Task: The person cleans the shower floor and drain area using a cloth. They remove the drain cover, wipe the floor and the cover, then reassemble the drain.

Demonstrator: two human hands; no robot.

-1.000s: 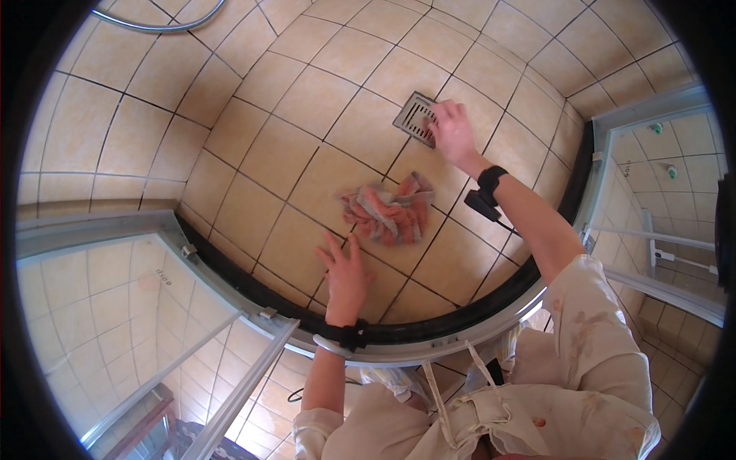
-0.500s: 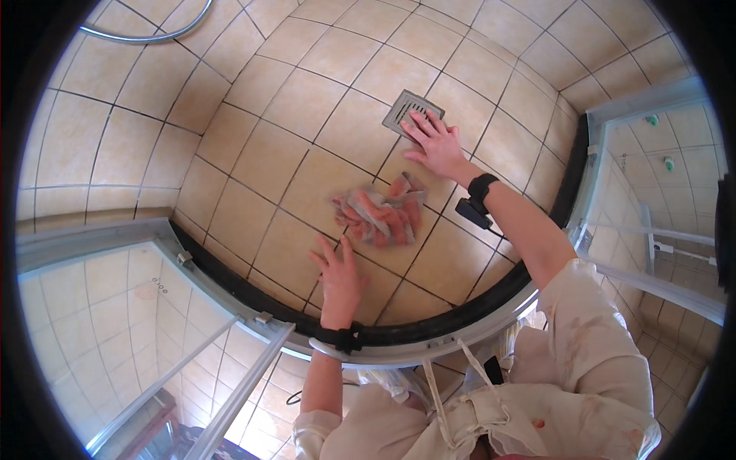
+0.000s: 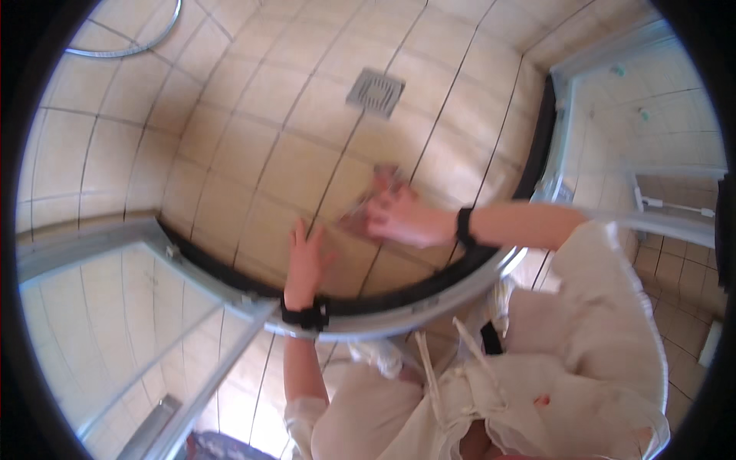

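A crumpled pink and grey cloth (image 3: 355, 221) lies on the beige tiled floor, mostly covered by my right hand (image 3: 406, 218). The fingers of that hand curl down onto it, blurred by motion. To its left, my left hand (image 3: 305, 262) rests low near the shower's front edge with its fingers spread and nothing in them. A square grey drain cover (image 3: 376, 92) is set in the floor beyond the cloth, with neither hand on it. Dark bands circle both wrists.
A curved black and white shower sill (image 3: 383, 317) runs between my body and the tiled floor. Glass door panels stand at left (image 3: 115, 330) and right (image 3: 636, 130). A shower hose (image 3: 123, 54) loops at the upper left wall.
My right hand has left the drain cover and come back toward me onto the cloth. My left hand stays spread near the sill. The whole view has shifted a little.
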